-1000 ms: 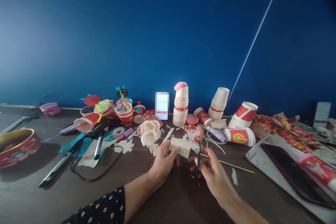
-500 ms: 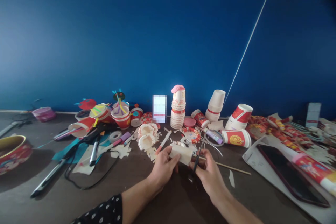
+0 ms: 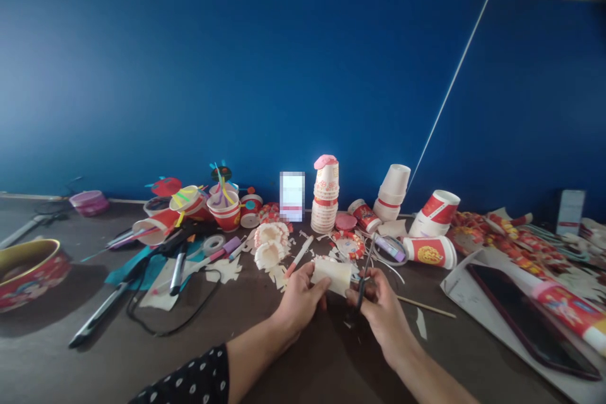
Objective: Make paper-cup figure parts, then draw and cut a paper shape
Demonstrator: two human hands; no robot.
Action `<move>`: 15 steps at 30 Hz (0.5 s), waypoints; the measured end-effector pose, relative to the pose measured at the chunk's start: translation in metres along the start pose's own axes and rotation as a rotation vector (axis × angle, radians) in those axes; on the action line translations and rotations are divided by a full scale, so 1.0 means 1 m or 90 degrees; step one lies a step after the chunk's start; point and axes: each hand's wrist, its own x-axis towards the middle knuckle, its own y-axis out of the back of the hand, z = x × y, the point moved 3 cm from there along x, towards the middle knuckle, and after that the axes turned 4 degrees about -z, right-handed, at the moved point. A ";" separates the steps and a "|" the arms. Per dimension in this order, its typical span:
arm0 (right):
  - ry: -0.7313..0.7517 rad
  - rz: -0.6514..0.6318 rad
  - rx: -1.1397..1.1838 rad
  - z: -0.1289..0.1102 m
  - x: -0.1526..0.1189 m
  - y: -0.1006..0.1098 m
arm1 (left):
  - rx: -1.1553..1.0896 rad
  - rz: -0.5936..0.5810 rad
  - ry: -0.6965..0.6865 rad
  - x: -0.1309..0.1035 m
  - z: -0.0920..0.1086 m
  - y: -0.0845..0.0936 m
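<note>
A cream-coloured paper piece (image 3: 332,276) is pinched between the thumb and fingers of my left hand (image 3: 303,293), near the table's middle. My right hand (image 3: 376,300) is closed round dark scissors (image 3: 362,287), whose blades point up and away, just right of the paper. Some of the fingers on the right touch or lie close to the paper's edge. A wooden stick (image 3: 428,307) lies on the table behind the right hand, and a small white scrap (image 3: 421,323) is to its right.
Stacked paper cups (image 3: 325,202) stand behind the hands. Cut cups (image 3: 271,243) and a marker (image 3: 299,255) lie left of centre. A black cable (image 3: 173,333) loops at the left. A dark phone (image 3: 530,319) rests on a white sheet at the right. A blue partition (image 3: 237,76) rises behind.
The whole view has shifted slightly, so things appear a little further right. The scissors in my right hand stand more upright beside the paper. Both grips are kept.
</note>
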 end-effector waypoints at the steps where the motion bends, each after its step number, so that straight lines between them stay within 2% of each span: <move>1: 0.002 0.004 -0.006 -0.001 0.000 0.000 | -0.021 0.001 0.000 0.000 0.001 0.000; 5: 0.001 0.000 -0.011 -0.002 0.001 -0.001 | -0.104 -0.003 0.014 -0.002 0.005 0.000; 9: 0.018 -0.004 0.007 -0.003 0.003 -0.002 | -0.129 -0.031 0.021 -0.002 0.006 -0.003; 15: 0.050 -0.008 0.043 -0.003 0.009 -0.005 | -0.058 -0.012 0.061 -0.001 0.002 -0.006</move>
